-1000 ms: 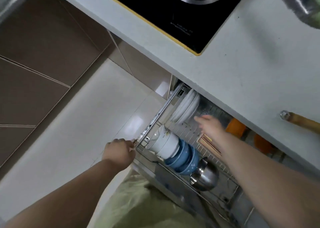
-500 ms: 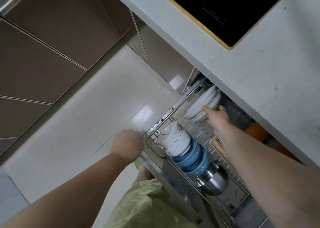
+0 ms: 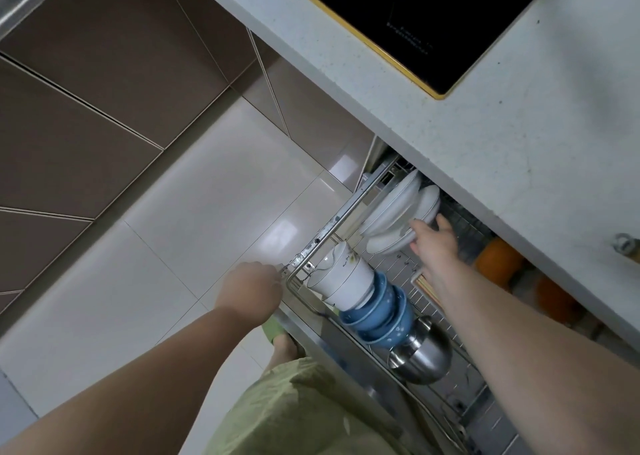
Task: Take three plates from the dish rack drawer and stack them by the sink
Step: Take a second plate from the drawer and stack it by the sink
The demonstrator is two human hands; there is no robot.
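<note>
The dish rack drawer (image 3: 398, 271) stands pulled out from under the pale speckled tabletop (image 3: 519, 115), its wire floor and metal rails open to view. At its far end, close under the tabletop's edge, the white plates (image 3: 391, 209) stand on edge in a tight row, leaning a little. The right hand (image 3: 433, 243) reaches into the drawer and meets the nearest plate at its lower right rim: the fingers (image 3: 417, 226) lie against the rim and the thumb sits behind it, so the grip is narrow and closing on that plate, though whether it fully clamps the plate cannot be told from this angle. The plate sits in the row with the others and touches its neighbour.

The left hand (image 3: 251, 290) is curled in a fist at the drawer's front left corner, its grip closed on the end of the rail (image 3: 325, 233), well apart from the plates.

Nearer the person in the drawer, a stack of white bowls (image 3: 341, 278) lies on its side, nested into a stack of blue bowls (image 3: 381, 316), and beside those sits a steel bowl (image 3: 422, 357). A bundle of chopsticks (image 3: 426, 286) shows just under the right forearm. On the tabletop above lies a black cooktop (image 3: 433, 22) with a yellow edge. The floor (image 3: 173, 229) is pale tile.
</note>
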